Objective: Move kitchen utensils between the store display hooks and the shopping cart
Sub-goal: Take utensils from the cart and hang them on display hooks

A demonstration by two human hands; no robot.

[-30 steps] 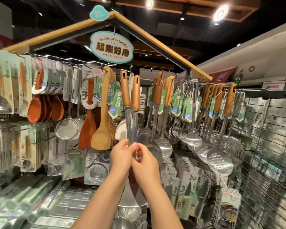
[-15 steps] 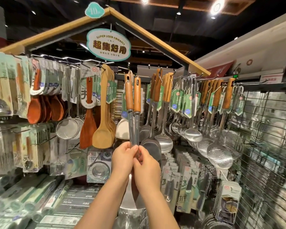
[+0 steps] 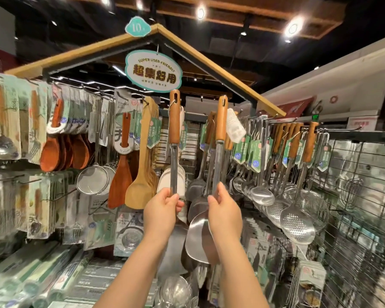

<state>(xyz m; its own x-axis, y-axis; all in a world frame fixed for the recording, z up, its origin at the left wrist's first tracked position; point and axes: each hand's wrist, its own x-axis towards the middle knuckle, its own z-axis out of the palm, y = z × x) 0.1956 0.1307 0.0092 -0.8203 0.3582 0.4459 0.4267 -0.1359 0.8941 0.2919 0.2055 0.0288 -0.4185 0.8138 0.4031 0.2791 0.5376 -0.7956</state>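
I hold two steel spatulas with wooden handles upright before the display. My left hand [image 3: 161,210] grips the metal shaft of the left spatula [image 3: 174,121], whose blade is mostly hidden behind my wrist. My right hand [image 3: 226,211] grips the shaft of the right spatula [image 3: 221,121]; its shiny blade [image 3: 196,238] shows below my hand and a white tag hangs from its handle. Both handle tops with hanging holes stand at about the height of the display hooks. Behind them hang more wood-handled spatulas [image 3: 209,134].
Wooden turners [image 3: 140,174] and red-brown spoons [image 3: 60,156] hang at the left, with packaged utensils beyond. Ladles [image 3: 262,194] and perforated skimmers [image 3: 297,223] hang at the right before a wire grid panel [image 3: 362,196]. An oval sign [image 3: 153,72] hangs overhead. Boxed goods lie below.
The two spatulas were held side by side with my hands touching. My hands have moved apart and slightly up, so the handles now stand separated.
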